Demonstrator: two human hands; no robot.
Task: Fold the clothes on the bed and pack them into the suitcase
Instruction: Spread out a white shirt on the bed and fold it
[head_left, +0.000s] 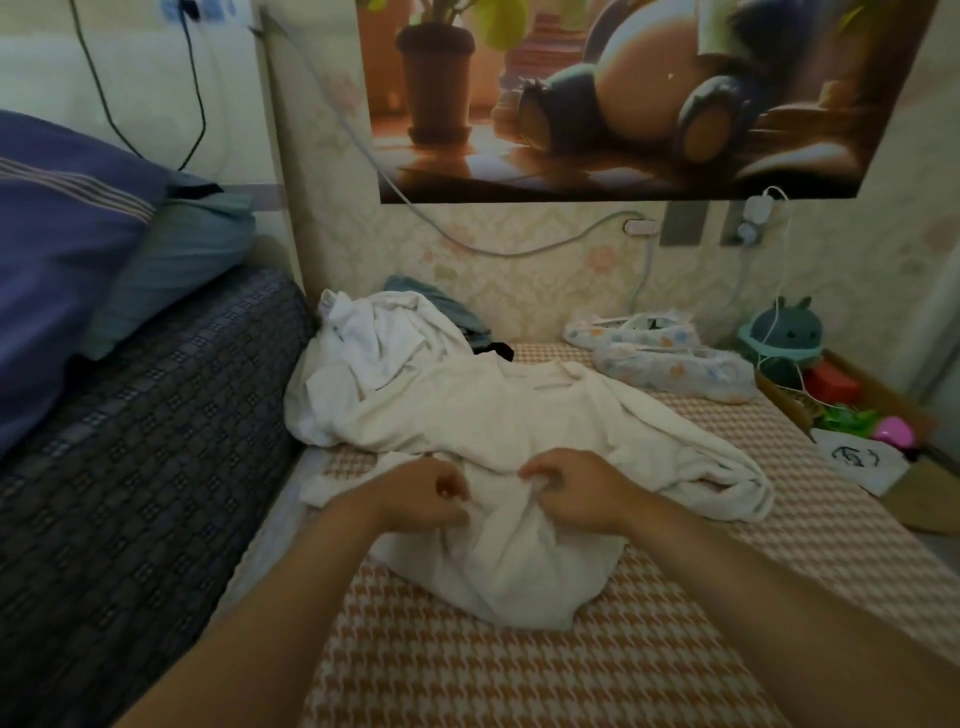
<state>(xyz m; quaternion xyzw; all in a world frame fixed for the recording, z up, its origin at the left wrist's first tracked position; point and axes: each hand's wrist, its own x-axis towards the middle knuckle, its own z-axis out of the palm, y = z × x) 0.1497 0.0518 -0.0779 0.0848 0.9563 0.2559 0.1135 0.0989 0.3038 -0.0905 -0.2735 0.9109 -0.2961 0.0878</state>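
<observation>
Sweater (519, 415): lay spread across checked bed (519, 675), collar toward wall (519, 275). Gripped at its near middle by left hand (431, 493) and right hand (571, 493), side by side, fingers curled into bunched cloth; hem just beneath wrists.

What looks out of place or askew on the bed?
Nothing is spilled or damaged. The white top lies crooked and bunched where the left hand and right hand grip it, its sleeve trailing twisted toward the right. Behind it an unfolded clothes pile is heaped.

Dim, soft indoor light; wide-angle bending and blur at edges.
</observation>
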